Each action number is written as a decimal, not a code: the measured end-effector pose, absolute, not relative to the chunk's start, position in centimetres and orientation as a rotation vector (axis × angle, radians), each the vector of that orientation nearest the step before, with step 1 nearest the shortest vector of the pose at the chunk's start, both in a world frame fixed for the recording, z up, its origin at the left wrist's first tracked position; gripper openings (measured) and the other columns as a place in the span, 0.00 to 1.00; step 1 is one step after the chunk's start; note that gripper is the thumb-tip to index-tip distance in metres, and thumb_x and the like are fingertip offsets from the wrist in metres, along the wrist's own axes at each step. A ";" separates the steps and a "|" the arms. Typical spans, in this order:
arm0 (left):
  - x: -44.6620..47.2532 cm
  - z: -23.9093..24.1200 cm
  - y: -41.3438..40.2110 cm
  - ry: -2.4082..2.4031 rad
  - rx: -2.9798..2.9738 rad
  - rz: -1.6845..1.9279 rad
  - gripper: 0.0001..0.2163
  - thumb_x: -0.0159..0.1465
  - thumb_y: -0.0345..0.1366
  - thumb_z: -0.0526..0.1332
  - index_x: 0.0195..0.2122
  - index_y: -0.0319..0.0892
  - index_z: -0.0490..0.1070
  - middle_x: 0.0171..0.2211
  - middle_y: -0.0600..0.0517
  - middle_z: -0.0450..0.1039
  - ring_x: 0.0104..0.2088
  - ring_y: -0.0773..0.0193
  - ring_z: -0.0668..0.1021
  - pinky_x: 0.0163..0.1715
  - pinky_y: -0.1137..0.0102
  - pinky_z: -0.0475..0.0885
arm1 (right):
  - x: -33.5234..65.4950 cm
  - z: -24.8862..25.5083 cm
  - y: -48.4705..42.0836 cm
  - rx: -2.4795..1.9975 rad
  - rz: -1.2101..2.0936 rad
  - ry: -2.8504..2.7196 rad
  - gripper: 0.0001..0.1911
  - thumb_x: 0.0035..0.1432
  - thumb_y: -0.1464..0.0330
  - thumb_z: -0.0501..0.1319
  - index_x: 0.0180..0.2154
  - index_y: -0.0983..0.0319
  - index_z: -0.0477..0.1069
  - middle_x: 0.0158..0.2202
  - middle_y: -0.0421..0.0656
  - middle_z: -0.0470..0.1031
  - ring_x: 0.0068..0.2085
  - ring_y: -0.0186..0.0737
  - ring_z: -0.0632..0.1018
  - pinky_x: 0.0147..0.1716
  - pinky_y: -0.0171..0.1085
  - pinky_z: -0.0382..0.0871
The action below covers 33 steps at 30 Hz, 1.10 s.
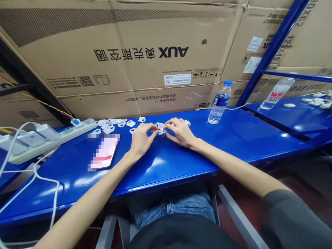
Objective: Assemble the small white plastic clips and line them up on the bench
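My left hand (142, 137) and my right hand (180, 131) meet over the blue bench (233, 138), fingers curled in a pinch. Between their fingertips sits a small white plastic part (161, 130) with thin pins pointing down. Both hands grip it just above the bench top. Several similar white plastic parts (111, 125) lie scattered to the left of my left hand, near the back edge. A few more lie right behind my right hand's fingers.
A phone (103, 152) lies left of my left hand. A power strip (49, 136) with chargers and white cables runs along the far left. A water bottle (220, 103) stands at right, another (277, 93) on the neighbouring bench. Cardboard boxes (145, 52) wall the back.
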<state>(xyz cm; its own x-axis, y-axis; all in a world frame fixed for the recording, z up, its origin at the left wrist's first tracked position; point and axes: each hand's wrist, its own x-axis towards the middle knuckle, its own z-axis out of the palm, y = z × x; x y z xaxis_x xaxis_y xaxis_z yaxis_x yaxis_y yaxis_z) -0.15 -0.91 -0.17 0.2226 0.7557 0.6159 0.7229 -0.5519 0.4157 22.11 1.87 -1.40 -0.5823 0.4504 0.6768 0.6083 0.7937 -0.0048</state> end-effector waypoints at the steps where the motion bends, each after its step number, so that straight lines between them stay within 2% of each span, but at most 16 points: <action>1: -0.2 -0.2 -0.9 1.470 2.437 1.254 0.04 0.69 0.35 0.63 0.38 0.46 0.79 0.37 0.51 0.82 0.41 0.57 0.79 0.45 0.62 0.73 | 22.1 -1.4 1.9 -0.773 -0.294 -2.293 0.06 0.70 0.69 0.61 0.46 0.60 0.75 0.49 0.48 0.79 0.48 0.47 0.76 0.48 0.46 0.65; 15: -0.1 0.0 -1.0 1.426 2.556 1.300 0.08 0.72 0.37 0.59 0.42 0.46 0.78 0.42 0.48 0.81 0.46 0.55 0.79 0.51 0.60 0.74 | 22.0 -1.4 1.4 -0.782 -0.238 -2.232 0.06 0.72 0.67 0.60 0.47 0.58 0.75 0.50 0.48 0.80 0.51 0.47 0.77 0.52 0.48 0.66; 22: 0.2 0.1 -1.1 1.502 2.494 1.303 0.07 0.71 0.36 0.59 0.46 0.44 0.75 0.44 0.47 0.78 0.47 0.56 0.78 0.50 0.62 0.74 | 21.8 -1.1 1.2 -0.848 -0.223 -2.167 0.07 0.72 0.67 0.59 0.47 0.59 0.75 0.49 0.49 0.80 0.51 0.49 0.78 0.52 0.48 0.66; 33: 0.1 0.0 -1.1 1.530 2.514 1.304 0.06 0.72 0.37 0.58 0.41 0.44 0.74 0.41 0.48 0.77 0.46 0.55 0.77 0.49 0.61 0.73 | 21.8 -1.0 1.2 -0.824 -0.240 -2.119 0.06 0.72 0.67 0.60 0.45 0.59 0.75 0.48 0.49 0.81 0.50 0.48 0.79 0.51 0.47 0.67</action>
<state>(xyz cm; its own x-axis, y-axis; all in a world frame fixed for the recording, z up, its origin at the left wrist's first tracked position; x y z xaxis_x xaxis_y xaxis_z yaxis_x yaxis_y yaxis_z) 0.07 -1.08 0.03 0.2211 0.7102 0.6684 0.7725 -0.5459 0.3245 21.76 1.15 -0.97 -0.4409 0.4736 0.7625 0.6322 0.7668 -0.1107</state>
